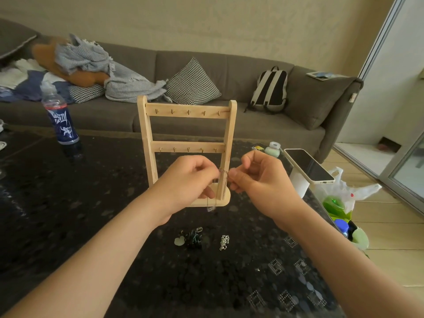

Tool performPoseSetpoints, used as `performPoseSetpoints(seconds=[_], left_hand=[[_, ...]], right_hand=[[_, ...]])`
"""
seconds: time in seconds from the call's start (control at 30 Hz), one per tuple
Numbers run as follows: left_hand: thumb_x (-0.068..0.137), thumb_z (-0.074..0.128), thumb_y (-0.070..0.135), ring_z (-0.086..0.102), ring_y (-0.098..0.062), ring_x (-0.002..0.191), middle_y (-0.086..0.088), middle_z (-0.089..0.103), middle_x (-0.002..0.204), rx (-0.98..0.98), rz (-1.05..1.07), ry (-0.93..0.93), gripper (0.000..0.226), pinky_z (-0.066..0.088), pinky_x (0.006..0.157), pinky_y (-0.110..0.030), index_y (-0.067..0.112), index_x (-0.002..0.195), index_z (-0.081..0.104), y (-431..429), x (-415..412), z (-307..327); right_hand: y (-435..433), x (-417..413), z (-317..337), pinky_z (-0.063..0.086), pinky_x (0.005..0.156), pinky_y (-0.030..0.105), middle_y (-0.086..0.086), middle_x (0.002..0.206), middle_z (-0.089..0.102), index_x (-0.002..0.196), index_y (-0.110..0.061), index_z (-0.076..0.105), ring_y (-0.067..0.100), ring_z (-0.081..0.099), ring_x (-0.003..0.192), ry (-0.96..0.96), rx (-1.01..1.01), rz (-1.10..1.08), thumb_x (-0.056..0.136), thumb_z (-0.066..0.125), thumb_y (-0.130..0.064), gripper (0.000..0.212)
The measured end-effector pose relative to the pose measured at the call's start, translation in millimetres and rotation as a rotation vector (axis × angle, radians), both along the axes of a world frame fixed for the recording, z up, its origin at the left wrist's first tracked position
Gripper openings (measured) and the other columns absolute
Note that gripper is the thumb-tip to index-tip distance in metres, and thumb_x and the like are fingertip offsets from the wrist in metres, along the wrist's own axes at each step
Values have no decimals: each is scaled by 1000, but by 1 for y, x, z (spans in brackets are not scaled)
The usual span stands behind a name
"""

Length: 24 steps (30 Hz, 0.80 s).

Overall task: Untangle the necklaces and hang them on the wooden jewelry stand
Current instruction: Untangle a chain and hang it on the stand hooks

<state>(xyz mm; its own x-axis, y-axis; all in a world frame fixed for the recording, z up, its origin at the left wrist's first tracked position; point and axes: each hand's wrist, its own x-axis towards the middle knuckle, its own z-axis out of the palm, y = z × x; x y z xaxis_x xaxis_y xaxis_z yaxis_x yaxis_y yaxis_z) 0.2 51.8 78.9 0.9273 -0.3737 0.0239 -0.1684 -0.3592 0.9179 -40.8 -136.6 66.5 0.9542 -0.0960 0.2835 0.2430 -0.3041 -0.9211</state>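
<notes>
1. The left hand [188,180] hides the lower left post and part of the base of the pale wooden jewelry stand [186,114].
2. The thin silver chain [226,187] is too fine to show links or clasp. Curled fingers of the left hand and right hand [259,177] cover the pinched ends.
3. In the dark green-black tangle of necklaces [193,239], separate strands cannot be told.
4. The left forearm [91,260] and right forearm [344,260] run off the bottom edge.
5. The print on the blue-labelled plastic bottle [62,121] is blurred.

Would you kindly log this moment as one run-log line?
phase: untangling | left hand, right hand: pinch thin chain | wooden stand: hooks bare | table: dark bead clump, silver chain clump waiting
</notes>
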Motion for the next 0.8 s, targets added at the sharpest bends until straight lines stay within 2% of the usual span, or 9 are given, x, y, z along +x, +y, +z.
performPoseSetpoints(seconds=[0.1,0.2,0.3,0.4,0.5,0.57,0.6,0.7,0.8], left_hand=[[109,54,28,76,-17,80,-6,67,95,-124,-5,129,27,62,97,-47,9,105,72,-1,1,2],[109,57,25,77,-19,85,-11,74,105,-176,-14,149,22,64,94,-43,9,108,71,-1,-1,3],[103,66,13,79,-21,85,-10,79,101,-186,22,106,9,65,92,-43,7,109,67,0,-1,2],[100,71,10,80,-20,84,-6,81,98,-195,26,98,11,65,91,-44,9,111,69,0,-2,3],[99,74,11,81,-21,87,-4,82,99,-221,15,118,12,66,91,-44,11,110,73,2,-3,2],[97,75,10,81,-21,89,-4,82,98,-234,19,124,12,65,91,-45,11,108,76,3,-2,2],[96,76,10,81,-21,89,-4,82,98,-234,26,127,12,65,91,-46,12,108,77,4,-2,2],[95,76,10,82,-20,89,-4,83,98,-227,34,138,13,65,92,-47,14,108,78,5,-1,3],[96,75,9,81,-19,91,-3,83,98,-226,41,147,14,64,94,-48,15,108,78,6,1,3]], right_hand=[[0,0,1,61,73,29,21,87,76,89,-11,51,21,73,72,11,-6,7,99,70,-1,23],[2,0,0,62,73,30,24,88,74,89,-11,51,19,71,71,6,-11,12,99,70,-1,24],[2,1,-2,60,73,32,17,81,71,88,-13,51,17,69,70,0,-34,-7,100,69,-2,24],[3,3,-4,58,74,34,10,80,67,87,-16,50,16,65,71,-13,-51,-31,102,66,-3,24],[6,3,-5,60,79,47,7,80,65,88,-17,49,23,66,75,-28,-52,-57,103,61,-5,23],[7,2,-4,61,86,58,11,81,64,89,-18,49,33,72,85,-24,-41,-69,102,59,-6,20],[7,1,-3,60,89,59,14,83,65,90,-17,48,32,75,90,-16,-27,-69,102,59,-6,19],[9,-1,0,63,91,53,8,84,68,93,-13,47,22,79,91,9,34,-47,102,56,-2,17],[10,-3,2,65,86,44,13,85,71,94,-11,47,24,80,87,13,64,-35,101,57,1,17]])
